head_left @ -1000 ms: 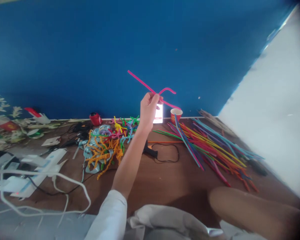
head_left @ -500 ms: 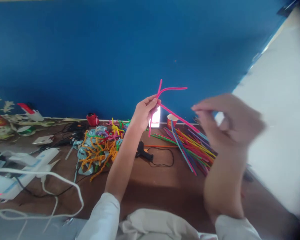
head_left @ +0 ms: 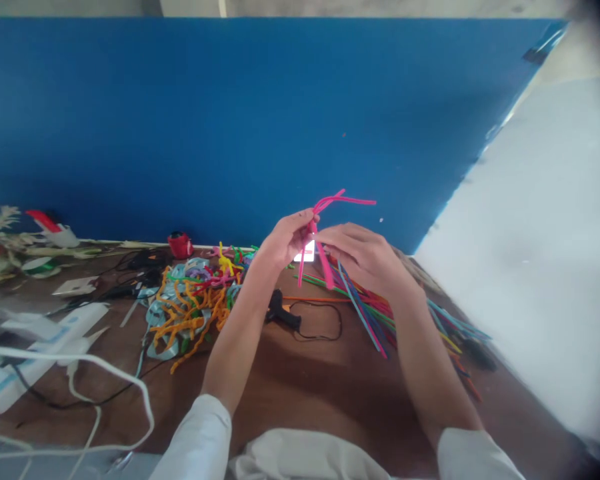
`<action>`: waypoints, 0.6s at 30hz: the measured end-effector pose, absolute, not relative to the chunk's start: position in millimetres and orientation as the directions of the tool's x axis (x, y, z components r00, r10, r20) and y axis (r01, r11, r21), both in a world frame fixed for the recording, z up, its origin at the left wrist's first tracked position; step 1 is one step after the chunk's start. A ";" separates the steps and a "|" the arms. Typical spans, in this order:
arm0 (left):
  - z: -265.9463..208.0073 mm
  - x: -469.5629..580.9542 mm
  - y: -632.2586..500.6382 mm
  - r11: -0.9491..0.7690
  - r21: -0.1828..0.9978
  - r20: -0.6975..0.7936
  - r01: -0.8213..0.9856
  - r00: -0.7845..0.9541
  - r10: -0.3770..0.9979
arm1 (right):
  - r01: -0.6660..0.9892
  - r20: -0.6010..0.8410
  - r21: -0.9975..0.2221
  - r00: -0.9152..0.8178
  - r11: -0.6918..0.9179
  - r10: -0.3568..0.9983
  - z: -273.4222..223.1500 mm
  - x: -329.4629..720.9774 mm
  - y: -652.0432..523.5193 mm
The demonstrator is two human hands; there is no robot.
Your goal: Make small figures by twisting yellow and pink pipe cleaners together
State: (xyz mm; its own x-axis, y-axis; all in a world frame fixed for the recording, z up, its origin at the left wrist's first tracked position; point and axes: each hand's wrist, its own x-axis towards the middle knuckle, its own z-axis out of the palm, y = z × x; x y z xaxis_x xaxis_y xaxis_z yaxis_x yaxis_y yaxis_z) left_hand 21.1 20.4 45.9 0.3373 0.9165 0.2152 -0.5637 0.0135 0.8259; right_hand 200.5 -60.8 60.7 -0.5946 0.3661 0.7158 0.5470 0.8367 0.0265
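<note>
Pink pipe cleaners point(head_left: 326, 265) are held up above the table, crossed at a joint with their ends pointing up, right and down. My left hand point(head_left: 286, 239) pinches them at the crossing. From the right, my right hand point(head_left: 363, 257) comes in with thumb and fingertips pressed together on the pink pipe cleaners just below that point. Its fingertips partly hide what they grip. Behind the hands glows a phone screen point(head_left: 305, 252), partly covered by them.
Loose coloured pipe cleaners point(head_left: 367, 320) lie beneath my right arm. Left of my left arm is a heap of twisted pipe cleaners point(head_left: 190, 307). A black glue gun point(head_left: 283, 312) with its cord sits in the middle. A white power strip point(head_left: 45, 347) and cables occupy the left.
My right hand has moved left and in to the pink pipe cleaners beside my left hand. The lower right strand now hangs more steeply down. The view has tilted slightly up.
</note>
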 end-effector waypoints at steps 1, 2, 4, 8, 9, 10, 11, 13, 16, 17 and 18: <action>44.7 24.2 19.8 0.013 0.826 0.224 -0.564 0.349 0.910 | 0.557 0.713 0.060 -0.605 0.828 0.355 59.9 198.8 -58.2; 43.9 27.2 18.8 0.012 0.830 0.230 -0.558 0.362 0.904 | 0.576 0.707 0.094 -0.613 0.812 0.353 59.0 197.5 -55.6; 43.2 32.2 15.4 0.008 0.847 0.233 -0.531 0.386 0.892 | 0.622 0.707 0.154 -0.612 0.768 0.354 57.5 196.4 -50.9; 43.2 37.8 8.5 -0.018 0.869 0.236 -0.494 0.383 0.893 | 0.683 0.745 0.194 -0.570 0.705 0.346 53.9 199.2 -42.4; 43.2 38.6 7.7 -0.024 0.869 0.237 -0.494 0.373 0.897 | 0.679 0.745 0.189 -0.570 0.709 0.346 52.9 200.4 -40.2; 43.0 39.4 7.3 -0.034 0.866 0.242 -0.500 0.358 0.902 | 0.669 0.741 0.179 -0.574 0.722 0.349 51.9 201.5 -38.1; 42.9 39.9 7.3 -0.048 0.859 0.250 -0.510 0.337 0.907 | 0.655 0.738 0.167 -0.579 0.737 0.347 51.0 202.4 -36.2; 42.9 40.7 7.9 -0.083 0.841 0.272 -0.535 0.284 0.919 | 0.639 0.736 0.157 -0.584 0.753 0.342 50.0 203.8 -33.4; 43.7 40.4 8.7 -0.120 0.814 0.296 -0.569 0.229 0.927 | 0.676 0.750 0.200 -0.571 0.709 0.333 51.2 205.3 -33.2; 44.0 40.0 8.8 -0.117 0.808 0.297 -0.577 0.228 0.927 | 0.688 0.745 0.217 -0.575 0.692 0.338 52.1 206.0 -34.0; 44.1 39.6 9.0 -0.110 0.804 0.296 -0.584 0.234 0.926 | 0.697 0.735 0.228 -0.581 0.680 0.349 53.1 207.0 -34.9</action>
State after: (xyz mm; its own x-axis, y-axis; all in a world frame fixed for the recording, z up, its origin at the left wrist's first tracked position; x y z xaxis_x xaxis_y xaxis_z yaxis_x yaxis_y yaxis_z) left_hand 39.6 9.0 44.1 0.2335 0.9263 0.2956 -0.5838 -0.1095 0.8045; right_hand 207.0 -34.9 53.1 -0.5808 0.3490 0.7354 0.6971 0.6798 0.2280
